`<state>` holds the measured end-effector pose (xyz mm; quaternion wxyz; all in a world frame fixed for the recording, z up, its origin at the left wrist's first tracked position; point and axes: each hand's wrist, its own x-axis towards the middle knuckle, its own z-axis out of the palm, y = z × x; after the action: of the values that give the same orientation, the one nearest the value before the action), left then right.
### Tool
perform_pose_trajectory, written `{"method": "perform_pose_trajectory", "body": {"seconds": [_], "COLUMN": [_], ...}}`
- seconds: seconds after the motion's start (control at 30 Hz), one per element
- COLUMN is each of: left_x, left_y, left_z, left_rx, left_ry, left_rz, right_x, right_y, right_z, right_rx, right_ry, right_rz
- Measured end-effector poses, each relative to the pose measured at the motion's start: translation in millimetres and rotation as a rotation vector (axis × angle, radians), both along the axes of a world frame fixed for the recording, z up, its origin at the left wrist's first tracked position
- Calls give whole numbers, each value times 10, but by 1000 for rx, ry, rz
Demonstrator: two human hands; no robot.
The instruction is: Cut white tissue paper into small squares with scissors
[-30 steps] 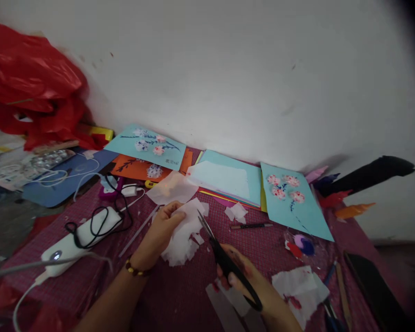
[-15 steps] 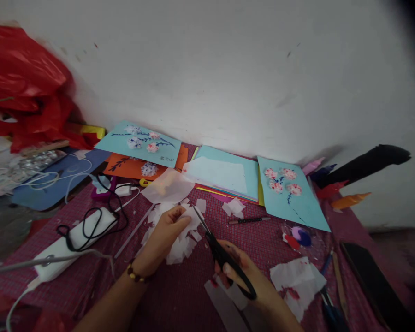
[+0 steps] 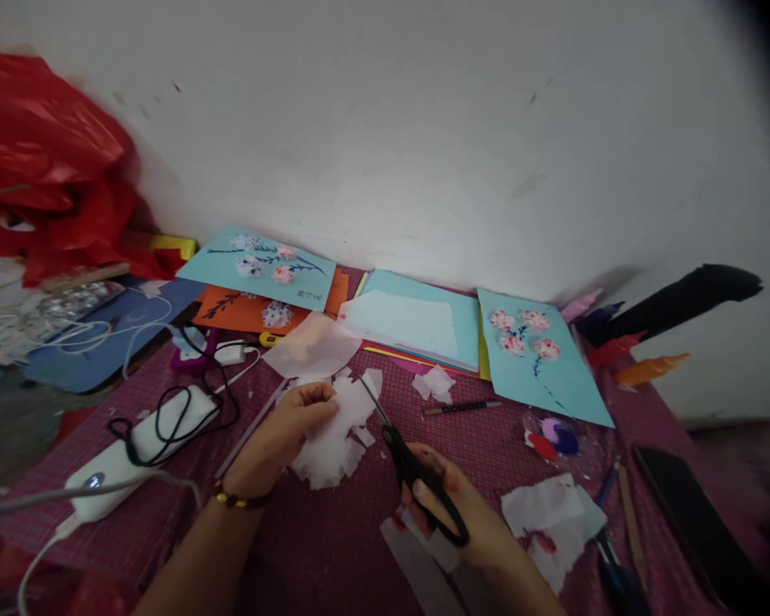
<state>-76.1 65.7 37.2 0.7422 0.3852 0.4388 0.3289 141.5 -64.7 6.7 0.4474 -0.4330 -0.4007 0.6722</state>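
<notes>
My left hand (image 3: pixel 288 428) pinches a wad of white tissue paper (image 3: pixel 334 432) above the maroon checked cloth (image 3: pixel 321 539). My right hand (image 3: pixel 462 513) grips black-handled scissors (image 3: pixel 411 466), their blades pointing up-left into the edge of the tissue. Small white paper scraps (image 3: pixel 435 383) lie just beyond the blades. A bead bracelet is on my left wrist.
Light-blue cards with paper flowers (image 3: pixel 532 351) lean at the wall, beside a stack of coloured sheets (image 3: pixel 417 329). A pen (image 3: pixel 462 407), stained tissue (image 3: pixel 548 513), a white power strip with black cable (image 3: pixel 147 428), a red plastic bag (image 3: pixel 44 171) and a dark phone (image 3: pixel 693 522) surround the work area.
The scissors moved a little forward along the tissue edge and the blades closed somewhat. My left hand shifted slightly left, turning the tissue. The view dropped a bit.
</notes>
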Motion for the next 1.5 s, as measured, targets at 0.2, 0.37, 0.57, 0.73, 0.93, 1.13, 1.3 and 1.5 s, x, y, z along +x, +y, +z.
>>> {"method": "perform_pose_trajectory", "body": {"seconds": [0.2,0.37,0.57,0.73,0.93,1.13,1.3,1.5], "left_x": [16,77,149,173,123,131,145,31], "left_y": [1,-12,-69,-97,-56,-107,-119,-15], "left_z": [-2,1,-66,-123,-12,49,-27,-34], "left_rx": [59,67,94,62,95,-24,-50,2], "left_ry": [-81,-68,-18,2,-158,-352,-371,-235], "left_rz": [263,256,106,39,189,-77,-89,135], "right_x": [72,71,13,8,55,11,5,75], "right_y": [-46,-39,-13,-13,-36,-66,-48,-29], "right_z": [49,39,29,45,13,-6,43,46], "right_rx": [57,90,63,25,16,-123,-176,-184], "right_ry": [1,-129,-114,-102,-18,259,389,414], "right_rz": [153,222,184,155,90,152,133,52]}}
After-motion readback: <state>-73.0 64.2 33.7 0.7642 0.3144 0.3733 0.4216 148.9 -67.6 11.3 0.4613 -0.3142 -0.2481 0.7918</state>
